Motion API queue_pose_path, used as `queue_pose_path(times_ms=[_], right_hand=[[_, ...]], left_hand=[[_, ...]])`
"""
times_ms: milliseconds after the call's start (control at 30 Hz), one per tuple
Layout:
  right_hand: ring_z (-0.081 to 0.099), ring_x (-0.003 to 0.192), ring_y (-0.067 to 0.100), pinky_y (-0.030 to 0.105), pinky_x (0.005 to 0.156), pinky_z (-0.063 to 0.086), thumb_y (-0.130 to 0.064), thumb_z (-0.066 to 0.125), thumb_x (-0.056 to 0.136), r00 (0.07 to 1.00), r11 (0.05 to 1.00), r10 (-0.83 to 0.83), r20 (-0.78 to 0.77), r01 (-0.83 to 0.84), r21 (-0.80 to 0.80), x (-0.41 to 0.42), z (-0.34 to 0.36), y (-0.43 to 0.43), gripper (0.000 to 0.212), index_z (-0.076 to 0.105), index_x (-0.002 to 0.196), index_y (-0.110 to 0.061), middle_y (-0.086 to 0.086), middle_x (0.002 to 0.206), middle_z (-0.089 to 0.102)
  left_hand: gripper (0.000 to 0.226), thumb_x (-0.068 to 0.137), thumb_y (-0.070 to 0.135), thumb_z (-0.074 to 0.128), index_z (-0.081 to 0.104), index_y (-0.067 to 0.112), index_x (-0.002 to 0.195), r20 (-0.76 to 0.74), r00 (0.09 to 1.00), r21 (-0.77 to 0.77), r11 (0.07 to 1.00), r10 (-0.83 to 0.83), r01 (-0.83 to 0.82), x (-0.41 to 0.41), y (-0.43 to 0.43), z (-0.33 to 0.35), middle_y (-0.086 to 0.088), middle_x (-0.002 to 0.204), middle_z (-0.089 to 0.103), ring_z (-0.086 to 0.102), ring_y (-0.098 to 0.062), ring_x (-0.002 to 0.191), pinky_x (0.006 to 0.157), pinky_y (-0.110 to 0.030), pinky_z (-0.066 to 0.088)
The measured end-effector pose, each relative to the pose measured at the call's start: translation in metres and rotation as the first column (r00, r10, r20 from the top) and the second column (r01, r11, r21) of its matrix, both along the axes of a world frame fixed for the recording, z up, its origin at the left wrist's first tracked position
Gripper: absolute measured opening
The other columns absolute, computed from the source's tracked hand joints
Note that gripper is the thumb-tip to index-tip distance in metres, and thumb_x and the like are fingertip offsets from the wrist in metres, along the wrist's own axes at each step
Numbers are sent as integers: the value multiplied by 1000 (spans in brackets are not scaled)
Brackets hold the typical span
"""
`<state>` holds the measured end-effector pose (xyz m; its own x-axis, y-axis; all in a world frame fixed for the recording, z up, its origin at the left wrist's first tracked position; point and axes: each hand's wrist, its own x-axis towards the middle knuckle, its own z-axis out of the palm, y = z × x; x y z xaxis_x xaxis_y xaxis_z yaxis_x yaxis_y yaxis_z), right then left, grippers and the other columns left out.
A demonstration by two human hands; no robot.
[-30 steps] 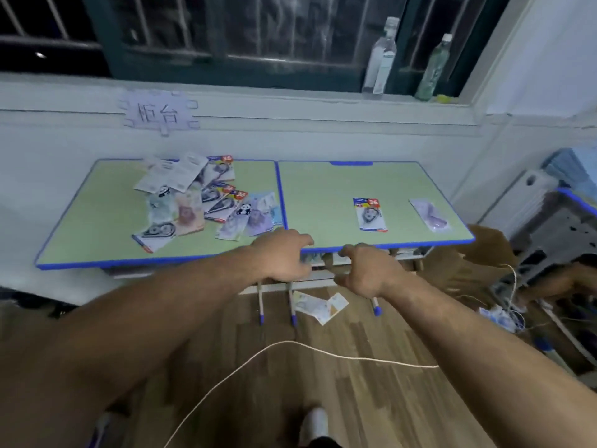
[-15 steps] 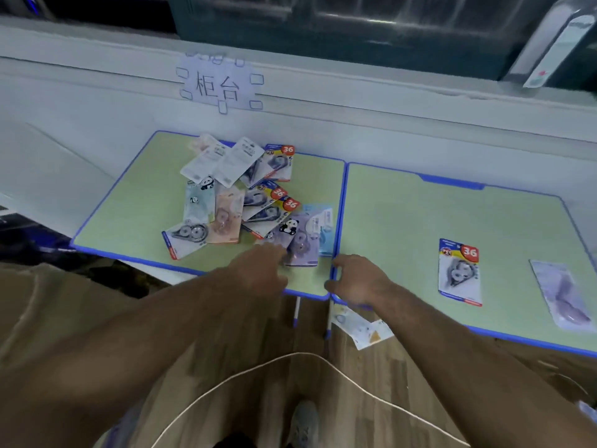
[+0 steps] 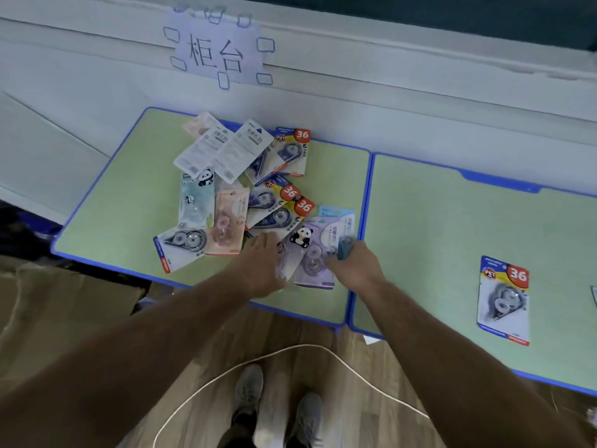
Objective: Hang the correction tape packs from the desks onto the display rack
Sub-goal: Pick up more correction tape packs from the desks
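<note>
A pile of several correction tape packs [image 3: 258,189] lies on the left green desk [image 3: 113,221]. My left hand [image 3: 261,266] rests with straight fingers on the pile's near edge, touching a purple panda pack [image 3: 310,253]. My right hand [image 3: 355,266] grips the lower end of a light-blue pack [image 3: 337,221] at the desk's right edge. One more pack marked 36 [image 3: 504,299] lies alone on the right green desk [image 3: 452,237]. The display rack is out of view.
A paper sign [image 3: 219,50] is taped to the wall ledge behind the desks. A white cord [image 3: 290,349] loops over the wooden floor by my shoes [image 3: 248,386]. Cardboard [image 3: 48,302] sits low at the left.
I have stepped closer and looked down. Both hands moved from the desks' front edge onto the pile, and my right hand has taken hold of the light-blue pack.
</note>
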<state>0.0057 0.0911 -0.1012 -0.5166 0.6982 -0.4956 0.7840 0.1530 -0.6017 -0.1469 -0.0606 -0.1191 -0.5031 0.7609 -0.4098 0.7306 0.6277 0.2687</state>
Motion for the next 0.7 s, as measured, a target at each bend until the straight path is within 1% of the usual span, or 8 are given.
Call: queue_pose_path(times_ms=[100, 200, 300, 367, 433, 533, 633, 700], right_hand=[[58, 69, 7, 22, 51, 38, -30, 78, 83, 991, 990, -124, -40, 122, -68, -14, -13, 5, 34, 59, 105, -13, 2, 98, 68], [65, 80, 18, 22, 52, 39, -34, 83, 76, 972, 965, -233, -24, 228, -133, -21, -21, 7, 51, 63, 115, -7, 3, 100, 69], [61, 68, 14, 20, 43, 37, -34, 84, 74, 963, 953, -271, -9, 267, -146, -21, -28, 9, 46, 64, 104, -6, 0, 83, 63], [60, 67, 14, 23, 45, 37, -33, 82, 78, 957, 947, -290, -15, 285, -148, -20, -29, 9, 37, 61, 97, -10, -3, 78, 60], [58, 66, 11, 24, 48, 36, -34, 80, 81, 946, 938, -322, -23, 316, -142, -19, -30, 9, 37, 60, 100, -10, -1, 81, 61], [63, 69, 23, 27, 54, 41, -29, 75, 83, 930, 929, -361, -65, 352, -120, -17, -36, 11, 25, 65, 93, -8, 2, 75, 64], [69, 84, 27, 30, 69, 49, -24, 71, 85, 890, 896, -439, -126, 423, -134, -16, -43, 14, 27, 67, 109, -12, 8, 94, 72], [69, 85, 28, 30, 68, 49, -26, 67, 87, 879, 888, -456, -135, 440, -133, -15, -47, 15, 34, 65, 118, -12, 11, 102, 73]], left_hand=[[89, 72, 47, 79, 38, 11, 143, -36, 999, 37, 999, -26, 27, -9, 5, -7, -13, 145, 45, 39, -33, 133, 107, -42, 42], [83, 71, 55, 79, 42, 15, 134, -78, 994, -3, 997, -81, 81, -14, 10, -12, -11, 137, 44, 41, -32, 127, 102, -42, 46], [83, 70, 59, 78, 43, 16, 132, -101, 988, -7, 993, -114, 114, -17, 14, -17, -10, 135, 43, 40, -32, 127, 104, -43, 45], [84, 71, 58, 78, 44, 15, 134, -96, 987, 4, 992, -125, 126, -21, 14, -18, -10, 135, 43, 39, -31, 127, 106, -42, 43], [82, 72, 58, 78, 45, 16, 135, -74, 989, 30, 991, -128, 130, -20, 13, -19, -9, 136, 43, 38, -31, 128, 106, -42, 41], [76, 71, 61, 74, 49, 18, 129, -62, 988, 91, 985, -139, 144, -15, 14, -22, -7, 134, 47, 41, -29, 127, 108, -41, 36], [75, 73, 63, 73, 52, 19, 129, -44, 987, 119, 980, -156, 160, -7, 19, -21, -4, 131, 53, 46, -25, 120, 103, -37, 37], [81, 72, 64, 75, 50, 20, 136, -34, 989, 151, 977, -146, 149, -2, 23, -18, -2, 131, 56, 50, -25, 121, 101, -37, 42]])
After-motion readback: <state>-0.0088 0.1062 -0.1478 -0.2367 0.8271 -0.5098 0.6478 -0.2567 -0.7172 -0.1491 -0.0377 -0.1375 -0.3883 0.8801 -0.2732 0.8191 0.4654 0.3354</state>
